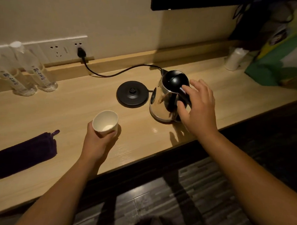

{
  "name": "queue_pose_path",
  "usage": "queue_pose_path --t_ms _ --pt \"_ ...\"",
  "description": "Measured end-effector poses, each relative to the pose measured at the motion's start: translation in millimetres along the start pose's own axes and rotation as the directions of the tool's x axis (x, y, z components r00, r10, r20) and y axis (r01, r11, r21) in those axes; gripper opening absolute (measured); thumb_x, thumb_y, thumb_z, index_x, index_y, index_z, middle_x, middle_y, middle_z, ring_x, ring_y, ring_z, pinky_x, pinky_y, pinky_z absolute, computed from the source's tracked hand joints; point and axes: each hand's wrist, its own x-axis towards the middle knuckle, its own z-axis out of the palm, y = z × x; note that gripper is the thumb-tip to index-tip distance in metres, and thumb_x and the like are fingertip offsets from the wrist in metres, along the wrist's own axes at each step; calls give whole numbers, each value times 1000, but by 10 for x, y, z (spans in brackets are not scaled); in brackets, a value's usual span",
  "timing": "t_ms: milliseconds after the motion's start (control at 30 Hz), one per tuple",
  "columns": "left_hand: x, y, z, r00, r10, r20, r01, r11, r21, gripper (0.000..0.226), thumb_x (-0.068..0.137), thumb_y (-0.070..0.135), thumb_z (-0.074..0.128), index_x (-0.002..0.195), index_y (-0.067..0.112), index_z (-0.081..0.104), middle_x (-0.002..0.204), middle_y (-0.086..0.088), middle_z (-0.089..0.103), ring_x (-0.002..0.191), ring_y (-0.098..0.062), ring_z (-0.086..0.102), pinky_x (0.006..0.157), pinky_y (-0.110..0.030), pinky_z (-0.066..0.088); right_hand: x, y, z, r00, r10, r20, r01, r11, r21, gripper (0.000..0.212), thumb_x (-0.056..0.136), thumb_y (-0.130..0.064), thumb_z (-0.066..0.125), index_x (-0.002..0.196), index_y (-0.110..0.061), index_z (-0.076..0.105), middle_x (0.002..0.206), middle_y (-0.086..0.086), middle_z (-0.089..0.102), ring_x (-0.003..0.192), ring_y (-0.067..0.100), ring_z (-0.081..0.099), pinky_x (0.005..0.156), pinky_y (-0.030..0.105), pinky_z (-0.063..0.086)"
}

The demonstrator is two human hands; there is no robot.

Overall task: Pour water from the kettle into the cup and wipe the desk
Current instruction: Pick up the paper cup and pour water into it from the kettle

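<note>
A steel kettle (pixel 162 101) with a black lid and handle stands on the wooden desk (pixel 70 103), just right of its black round base (pixel 132 93). My right hand (pixel 198 109) hovers at the kettle's handle with fingers spread, fingertips touching or almost touching it. My left hand (pixel 98 141) holds a white paper cup (pixel 105 122) from below and behind, slightly above the desk; the cup looks empty. A dark purple folded cloth (pixel 25 154) lies at the desk's left front.
Two clear water bottles (pixel 28 71) stand at the back left. The base's cord (pixel 117 73) runs to a wall socket (pixel 80 51). A white roll (pixel 235 59) and a green bag (pixel 278 61) sit at the far right. The desk's front edge runs diagonally.
</note>
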Motion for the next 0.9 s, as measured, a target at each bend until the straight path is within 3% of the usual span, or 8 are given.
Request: queue_pose_path --t_ms 100,167,267,333,567,667,800,900 --pt "15 -9 13 1000 -11 -9 11 1000 3 74 80 -1 75 136 31 38 125 1 50 106 -18 55 68 -21 57 94 147 -11 949 293 113 -303 949 83 69 84 -35 67 143 -19 35 148 4 35 136 20 32 110 44 33" --pt "19 -9 31 1000 -1 -17 2 999 38 75 81 -2 73 138 27 35 125 0 49 101 -15 55 63 -13 53 131 208 20 878 430 211 -470 858 209 77 82 -41 70 144 -21 30 144 1 40 129 18 42 99 35 44" --pt "21 -20 45 1000 14 -23 -12 996 85 77 81 -1 74 139 28 33 121 3 48 100 -13 53 59 -10 50 141 267 88 805 502 315 -588 744 318 58 82 -39 71 129 -20 43 113 -5 57 106 17 58 71 19 47" --pt "46 -49 22 1000 8 -18 -6 996 85 77 80 0 75 138 30 34 120 5 48 101 -13 53 59 -11 52 138 298 122 811 497 308 -581 743 331 45 82 -39 70 116 -17 50 97 -9 57 94 15 61 63 19 44" --pt "132 -173 -76 999 17 -45 -10 987 159 80 72 18 85 132 40 37 122 9 53 112 -18 54 87 -38 55 158 285 117 834 471 287 -552 717 426 34 82 -33 72 108 -22 53 96 -7 58 88 8 58 65 20 44" --pt "146 -157 -86 998 37 -48 -26 976 216 83 68 27 86 133 39 36 122 8 55 113 -17 54 88 -37 54 211 206 50 861 385 333 -498 771 397 34 81 -31 73 108 -24 53 96 -9 57 87 6 56 65 21 44" --pt "171 -127 -69 994 99 -38 -79 932 353 79 76 22 82 137 28 32 120 5 52 110 -14 50 73 -14 41 330 -8 -24 886 257 386 -401 842 360 33 81 -28 73 107 -25 53 93 -12 55 84 3 52 60 19 41" --pt "195 -143 -87 993 114 -20 -96 911 401 78 76 26 81 136 27 31 120 7 51 110 -14 49 82 -22 40 428 -175 -51 877 151 457 -322 889 324 35 80 -27 74 108 -27 53 94 -11 54 83 2 51 58 16 40"
